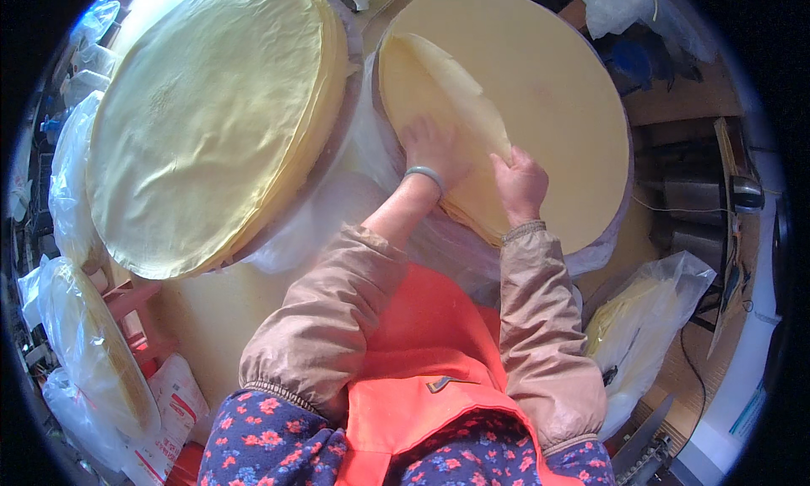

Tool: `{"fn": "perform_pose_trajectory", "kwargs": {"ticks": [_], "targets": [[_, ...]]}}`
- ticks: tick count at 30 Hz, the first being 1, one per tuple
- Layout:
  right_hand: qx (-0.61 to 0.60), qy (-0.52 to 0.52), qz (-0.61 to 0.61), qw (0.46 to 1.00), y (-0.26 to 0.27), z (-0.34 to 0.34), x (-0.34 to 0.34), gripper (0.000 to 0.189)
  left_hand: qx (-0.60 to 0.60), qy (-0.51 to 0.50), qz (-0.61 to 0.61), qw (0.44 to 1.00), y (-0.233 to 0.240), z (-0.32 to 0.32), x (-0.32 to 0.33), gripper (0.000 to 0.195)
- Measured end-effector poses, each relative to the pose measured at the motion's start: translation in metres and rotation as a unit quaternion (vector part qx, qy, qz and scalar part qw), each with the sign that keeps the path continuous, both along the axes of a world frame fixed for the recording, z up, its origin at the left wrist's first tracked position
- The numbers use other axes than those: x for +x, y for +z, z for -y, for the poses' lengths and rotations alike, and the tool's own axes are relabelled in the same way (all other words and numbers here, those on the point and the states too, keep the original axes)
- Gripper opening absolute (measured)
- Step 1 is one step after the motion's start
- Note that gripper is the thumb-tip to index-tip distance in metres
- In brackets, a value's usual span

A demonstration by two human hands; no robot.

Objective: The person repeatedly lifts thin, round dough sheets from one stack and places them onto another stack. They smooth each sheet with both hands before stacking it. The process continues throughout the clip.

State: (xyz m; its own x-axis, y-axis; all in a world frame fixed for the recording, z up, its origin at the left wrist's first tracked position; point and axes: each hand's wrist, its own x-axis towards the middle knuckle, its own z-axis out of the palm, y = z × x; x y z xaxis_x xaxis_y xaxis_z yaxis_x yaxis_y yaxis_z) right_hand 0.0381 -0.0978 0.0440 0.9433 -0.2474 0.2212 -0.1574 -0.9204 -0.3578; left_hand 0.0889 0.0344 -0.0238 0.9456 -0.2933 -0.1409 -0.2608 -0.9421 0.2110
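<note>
Two large round stacks of thin, pale yellow sheets, like flatbreads, lie before me. On the right stack (569, 119) one sheet (443, 74) is partly folded over, its free edge running across the stack. My right hand (522, 179) pinches the near end of that edge between thumb and fingers. My left hand (433, 147), with a pale bangle at the wrist, rests with spread fingers on the folded part at the stack's left side. The left stack (209, 125) has a wrinkled top sheet and layered edges; neither hand touches it.
Clear plastic sheeting (316, 214) lies between and beneath the stacks. Bagged stacks stand at the lower left (95, 347) and lower right (639, 321). A red plastic stool (136, 302) is at the left. A blade-like metal thing (645, 432) lies at the lower right.
</note>
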Motion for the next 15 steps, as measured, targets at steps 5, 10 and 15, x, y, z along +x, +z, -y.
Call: {"fn": "perform_pose_trajectory", "kwargs": {"ticks": [5,10,15], "targets": [[0.004,-0.017,0.046,0.999,0.008,0.014,-0.006,0.021,0.015,0.014,0.008,1.000,-0.001,0.006,-0.008,0.085],[-0.038,-0.002,0.055,0.998,0.004,0.018,-0.016,0.024,-0.036,-0.005,-0.004,0.999,0.007,0.003,0.000,0.075],[-0.037,-0.005,-0.043,0.998,0.000,0.009,-0.030,0.022,-0.519,0.180,-0.118,0.827,0.000,-0.006,0.067,0.045]]}}
